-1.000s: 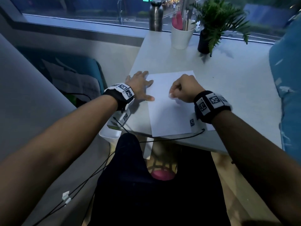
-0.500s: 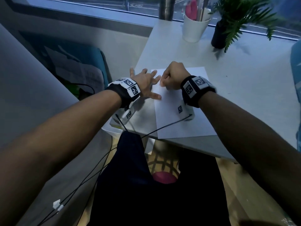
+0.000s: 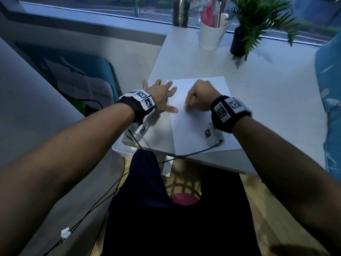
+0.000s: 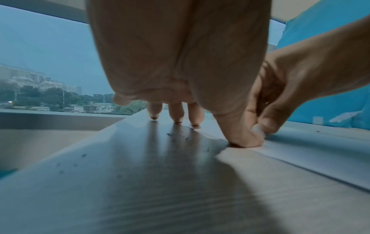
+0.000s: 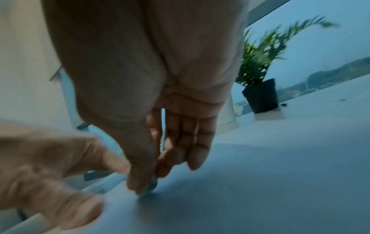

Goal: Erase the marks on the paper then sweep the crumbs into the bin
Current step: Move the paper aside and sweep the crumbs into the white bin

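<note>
1. Paper (image 3: pixel 199 122) flat on worktop (image 3: pixel 267 100), near the front edge, near-left part of the top. No marks readable on the sheet from the head view; too dim and blurred to say whether any remain.
2. Eraser (image 5: pixel 149 189) pinched small and pale between thumb and fingers of right hand (image 3: pixel 200 97), tip pressed onto the paper near its left edge. Right fingers (image 5: pixel 180 152) curled round it, clenched grasp.
3. Left hand (image 3: pixel 160 96) spread flat, fingers (image 4: pixel 176 112) straight and released, fingertips on the worktop and thumb pressing the paper's left edge. Holding the sheet down, grasping nothing.
4. Crumbs (image 4: pixel 170 134): dark specks scattered on the worktop just left of the paper, under the left hand; a few more specks far right near the plant (image 5: pixel 260 95). None gathered into a pile.
5. Bin (image 3: pixel 125 146): white container below the worktop's near-left corner, partly hidden by the left wrist; contents not clear.
6. Judgement: erasing in hand, likely late given bare-looking sheet, but not confirmable. Sweeping not yet begun; all crumbs to move left and off the edge into the bin.
7. Outward: white cup (image 3: pixel 212 34), metal bottle (image 3: pixel 180 12) by the window, well apart from the paper.
</note>
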Tool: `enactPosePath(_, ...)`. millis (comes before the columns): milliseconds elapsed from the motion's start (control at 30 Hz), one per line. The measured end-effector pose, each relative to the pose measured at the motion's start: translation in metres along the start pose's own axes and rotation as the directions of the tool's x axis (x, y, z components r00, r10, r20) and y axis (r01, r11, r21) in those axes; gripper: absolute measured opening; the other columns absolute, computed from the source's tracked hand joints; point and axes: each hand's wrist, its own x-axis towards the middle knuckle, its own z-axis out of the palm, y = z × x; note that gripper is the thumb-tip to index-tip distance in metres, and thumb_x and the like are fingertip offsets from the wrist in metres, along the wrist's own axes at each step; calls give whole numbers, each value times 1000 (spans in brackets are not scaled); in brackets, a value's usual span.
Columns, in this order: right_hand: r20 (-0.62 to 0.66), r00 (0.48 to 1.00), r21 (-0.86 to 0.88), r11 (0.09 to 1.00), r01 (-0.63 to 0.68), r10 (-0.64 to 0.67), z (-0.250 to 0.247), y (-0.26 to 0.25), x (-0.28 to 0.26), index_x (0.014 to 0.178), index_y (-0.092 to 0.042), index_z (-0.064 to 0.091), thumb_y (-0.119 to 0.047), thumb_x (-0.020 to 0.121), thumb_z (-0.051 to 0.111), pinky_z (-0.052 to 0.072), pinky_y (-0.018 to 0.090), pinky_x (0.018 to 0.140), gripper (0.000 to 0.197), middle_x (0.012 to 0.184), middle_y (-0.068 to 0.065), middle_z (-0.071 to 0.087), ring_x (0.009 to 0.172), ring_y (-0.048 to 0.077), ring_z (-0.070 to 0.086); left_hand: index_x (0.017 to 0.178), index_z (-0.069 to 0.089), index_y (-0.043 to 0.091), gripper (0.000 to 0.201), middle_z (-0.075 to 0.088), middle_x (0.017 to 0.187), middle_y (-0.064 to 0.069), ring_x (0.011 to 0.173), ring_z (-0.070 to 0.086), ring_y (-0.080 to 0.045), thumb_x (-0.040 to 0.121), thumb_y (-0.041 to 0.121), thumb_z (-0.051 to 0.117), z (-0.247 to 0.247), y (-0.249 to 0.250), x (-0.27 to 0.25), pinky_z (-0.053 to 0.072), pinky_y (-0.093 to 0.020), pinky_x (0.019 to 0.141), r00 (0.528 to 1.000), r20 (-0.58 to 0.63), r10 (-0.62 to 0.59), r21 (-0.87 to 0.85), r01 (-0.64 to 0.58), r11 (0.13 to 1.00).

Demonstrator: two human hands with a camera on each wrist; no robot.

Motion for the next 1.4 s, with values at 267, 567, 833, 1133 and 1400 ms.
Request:
enactPosePath(267, -102, 916, 66, 921, -383, 388, -13, 48, -34, 71, -3, 59, -11, 74, 55, 51, 31, 59, 9, 81, 15, 67, 75, 33, 65, 156, 8, 31, 95, -3, 164, 5, 149, -2, -32, 82, 75, 49, 0, 2, -1, 2, -75, 106, 1000, -2, 3, 3, -3, 1000)
enactPosePath(567, -204, 812, 206, 835, -511, 547, -18, 40, -27, 106, -2, 62, -15, 83, 58, 50, 40, 94, 27, 118, 17, 62, 108, 37, 59, 146, 33, 15, 99, 34, 153, -7, 139, 35, -28, 72, 69, 69, -9, 6, -11, 14, -64, 112, 993, -107, -50, -143, 34, 989)
enactPosePath(833, -189, 749, 211, 771, -601, 635, -22, 38, -31, 109, -4, 59, -20, 82, 64, 51, 47, 95, 32, 122, 24, 59, 109, 41, 58, 149, 31, 16, 101, 49, 142, -7, 134, 42, -29, 71, 65, 72, -2, 18, -9, 4, -64, 113, 977, -201, -67, -256, 13, 967)
enactPosePath(1133, -241, 728, 361, 755, -547, 642, -33, 53, -42, 104, 0, 65, -14, 85, 60, 51, 35, 87, 24, 112, 20, 67, 106, 38, 62, 141, 51, 19, 77, 59, 128, -12, 115, 59, -26, 71, 12, 84, -11, 36, 1, 46, -31, 101, 863, -395, -316, -787, -141, 600)
enactPosePath(1400, -449, 673, 785, 619, -17, 588, -62, 57, -60, 79, -14, 78, -23, 70, 77, 60, 28, 76, 13, 82, 3, 77, 81, 17, 72, 148, 36, 24, 87, 64, 125, -10, 102, 68, -25, 76, -8, 73, -62, 19, 0, 58, -37, 84, 800, -452, -394, -887, -450, 103)
